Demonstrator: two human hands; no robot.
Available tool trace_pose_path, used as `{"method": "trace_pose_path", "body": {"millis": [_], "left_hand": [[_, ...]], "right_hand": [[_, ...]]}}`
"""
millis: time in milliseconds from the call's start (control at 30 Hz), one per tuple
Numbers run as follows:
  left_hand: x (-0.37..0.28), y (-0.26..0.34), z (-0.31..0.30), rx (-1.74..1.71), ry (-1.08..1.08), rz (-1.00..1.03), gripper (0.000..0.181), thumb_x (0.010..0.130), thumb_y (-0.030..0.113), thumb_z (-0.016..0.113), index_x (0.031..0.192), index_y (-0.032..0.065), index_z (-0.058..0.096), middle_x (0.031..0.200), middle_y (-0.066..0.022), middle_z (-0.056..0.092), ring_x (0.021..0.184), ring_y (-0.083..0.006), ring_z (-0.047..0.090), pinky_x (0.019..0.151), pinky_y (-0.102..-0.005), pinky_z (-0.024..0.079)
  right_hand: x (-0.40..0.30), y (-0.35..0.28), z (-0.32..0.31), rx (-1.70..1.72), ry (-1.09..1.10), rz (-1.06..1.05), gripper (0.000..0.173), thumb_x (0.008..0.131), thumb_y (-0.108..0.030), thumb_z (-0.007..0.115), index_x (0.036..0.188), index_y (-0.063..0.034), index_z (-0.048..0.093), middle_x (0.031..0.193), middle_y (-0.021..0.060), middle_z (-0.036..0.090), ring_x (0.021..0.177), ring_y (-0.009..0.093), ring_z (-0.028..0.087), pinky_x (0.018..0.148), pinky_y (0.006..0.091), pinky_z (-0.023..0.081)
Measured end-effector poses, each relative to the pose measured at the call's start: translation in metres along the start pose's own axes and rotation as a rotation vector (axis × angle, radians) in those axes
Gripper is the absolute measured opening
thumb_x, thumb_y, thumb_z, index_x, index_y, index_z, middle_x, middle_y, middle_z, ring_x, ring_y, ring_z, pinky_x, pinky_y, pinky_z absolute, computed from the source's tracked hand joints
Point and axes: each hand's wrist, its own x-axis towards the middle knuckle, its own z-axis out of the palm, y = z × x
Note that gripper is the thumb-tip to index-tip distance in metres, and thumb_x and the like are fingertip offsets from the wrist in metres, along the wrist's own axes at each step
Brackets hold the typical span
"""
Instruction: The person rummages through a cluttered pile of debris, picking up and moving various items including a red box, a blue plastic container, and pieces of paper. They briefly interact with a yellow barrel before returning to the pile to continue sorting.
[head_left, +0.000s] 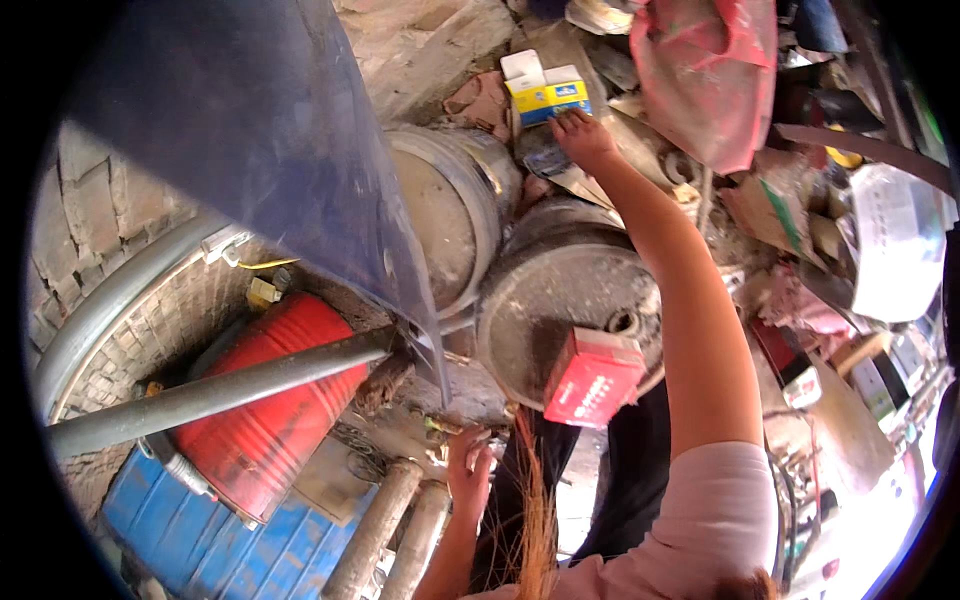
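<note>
My right hand (581, 136) reaches forward over the drums, its fingertips against the lower edge of a yellow and blue cardboard box (534, 99). The box's white flaps stand up, and whether the fingers grip it cannot be told. Low beside my leg, my left hand (469, 469) has loosely bent, parted fingers with nothing visible in them. A red carton (596, 379) bearing white writing rests on the near edge of a dusty drum's lid (555, 292), in front of my legs. My right forearm hides part of that lid.
Another dusty drum (435, 225) lies left of the first, beside a hanging dark sheet (300, 127). A grey pipe (225, 397) crosses a red metal drum (277, 390) above a blue ribbed object (225, 536). Red plastic sheeting (709, 82) and a translucent container (896, 240) are at right.
</note>
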Motion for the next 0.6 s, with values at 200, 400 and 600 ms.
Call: {"method": "trace_pose_path", "body": {"millis": [200,400,600], "left_hand": [[0.018,0.002,-0.002,0.086,0.072,-0.045,0.025,0.082,0.009,0.053,0.106,0.0035,0.054,0.107,-0.0039,0.054,0.095,-0.0109,0.048,0.082,-0.0243,0.037],[0.002,0.015,0.005,-0.043,-0.083,0.047,0.019,0.082,0.005,0.054,0.101,0.0025,0.055,0.109,-0.0083,0.051,0.101,-0.0165,0.049,0.085,-0.0264,0.039],[-0.011,0.054,0.025,-0.005,-0.236,0.164,0.020,0.081,0.003,0.054,0.101,0.0028,0.055,0.112,-0.0093,0.048,0.104,-0.0182,0.048,0.086,-0.0280,0.040]], "right_hand": [[-0.009,0.038,-0.040,0.160,-0.475,0.312,0.100,0.044,-0.043,0.080,0.121,0.0038,0.035,0.105,0.0168,0.057,0.100,0.025,0.054,0.087,0.0355,0.039],[-0.139,0.086,-0.109,1.446,-0.137,0.665,0.101,0.045,-0.032,0.084,0.122,0.0066,0.031,0.113,0.0176,0.051,0.105,0.023,0.050,0.092,0.0330,0.039],[-0.229,0.044,-0.240,1.355,0.312,0.740,0.100,0.044,-0.026,0.082,0.125,-0.0012,0.029,0.113,0.0152,0.051,0.104,0.023,0.050,0.091,0.0352,0.039]]}}
